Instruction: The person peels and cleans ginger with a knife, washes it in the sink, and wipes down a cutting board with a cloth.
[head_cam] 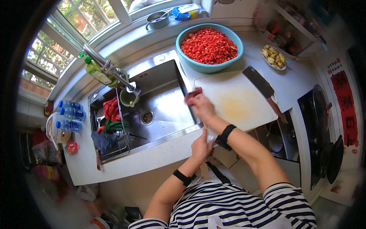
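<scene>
My right hand (pixel 201 107) is closed on a dark red cloth (pixel 194 96) at the left edge of the white cutting board (pixel 237 100), beside the sink's rim; the hand is slightly blurred. My left hand (pixel 201 146) is at the counter's front edge near the board's lower left corner, by a small white thing (pixel 210 138); whether it grips that or the board is unclear. The board bears a yellowish stain. A cleaver (pixel 258 81) lies across its right side. Beyond the board stands a light blue basin (pixel 213 68) heaped with chopped red peppers (pixel 208 45).
Left of my hands is a steel sink (pixel 168 106) with a faucet (pixel 108 68) and a wire rack (pixel 123 143) holding cloths and utensils. A plate of peeled ginger pieces (pixel 273 57) stands at the back right. Plastic bottles (pixel 73 114) stand far left, a stove (pixel 311 120) right.
</scene>
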A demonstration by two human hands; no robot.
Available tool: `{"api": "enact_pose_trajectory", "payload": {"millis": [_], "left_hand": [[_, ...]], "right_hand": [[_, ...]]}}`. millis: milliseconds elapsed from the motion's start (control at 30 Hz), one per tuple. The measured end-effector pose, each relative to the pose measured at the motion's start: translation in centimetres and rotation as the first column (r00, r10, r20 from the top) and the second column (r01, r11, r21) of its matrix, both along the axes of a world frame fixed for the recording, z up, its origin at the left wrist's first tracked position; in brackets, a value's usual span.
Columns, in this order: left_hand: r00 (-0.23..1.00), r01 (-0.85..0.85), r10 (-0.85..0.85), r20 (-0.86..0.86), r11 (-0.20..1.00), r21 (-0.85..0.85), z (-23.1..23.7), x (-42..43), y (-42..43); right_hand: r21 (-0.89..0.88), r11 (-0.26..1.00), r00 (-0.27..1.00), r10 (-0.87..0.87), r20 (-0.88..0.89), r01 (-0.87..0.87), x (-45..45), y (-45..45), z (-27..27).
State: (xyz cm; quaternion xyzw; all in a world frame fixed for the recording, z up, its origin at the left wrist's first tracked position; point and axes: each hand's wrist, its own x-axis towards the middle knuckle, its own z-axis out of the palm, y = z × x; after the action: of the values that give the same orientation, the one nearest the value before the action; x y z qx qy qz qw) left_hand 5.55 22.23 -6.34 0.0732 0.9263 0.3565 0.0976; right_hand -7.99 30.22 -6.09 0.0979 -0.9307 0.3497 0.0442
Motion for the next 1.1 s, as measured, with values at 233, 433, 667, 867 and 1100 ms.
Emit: {"api": "enact_pose_trajectory", "payload": {"millis": [233, 433, 667, 867, 1100], "left_hand": [[1.000, 0.021, -0.022, 0.010, 0.999, 0.039, -0.5, 0.1, -0.7], [0.999, 0.019, -0.021, 0.026, 0.997, 0.077, -0.2, 0.2, 0.0], [1.000, 0.018, -0.020, 0.015, 0.993, 0.112, -2.0, 0.0, -0.8], [0.995, 0.041, -0.053, 0.085, 0.990, 0.132, -0.1, -0.1, -0.8], [1.000, 0.001, -0.007, 0.026, 0.976, 0.216, -0.5, 0.2, -0.8]], "right_hand": [[-0.261, 0.962, 0.943, -0.015, -0.332, -0.076, -0.8, 5.0, 2.8], [0.143, 0.822, 0.834, -0.539, -0.116, 0.551, 4.9, 17.6, -1.1], [-0.402, 0.911, 0.995, -0.077, 0.059, 0.095, 6.6, 0.3, 0.6], [-0.489, 0.842, 0.891, -0.384, -0.242, 0.230, 5.5, 14.7, 0.6], [0.090, 0.807, 0.812, -0.580, -0.065, 0.583, 9.6, 12.9, -0.8]]}}
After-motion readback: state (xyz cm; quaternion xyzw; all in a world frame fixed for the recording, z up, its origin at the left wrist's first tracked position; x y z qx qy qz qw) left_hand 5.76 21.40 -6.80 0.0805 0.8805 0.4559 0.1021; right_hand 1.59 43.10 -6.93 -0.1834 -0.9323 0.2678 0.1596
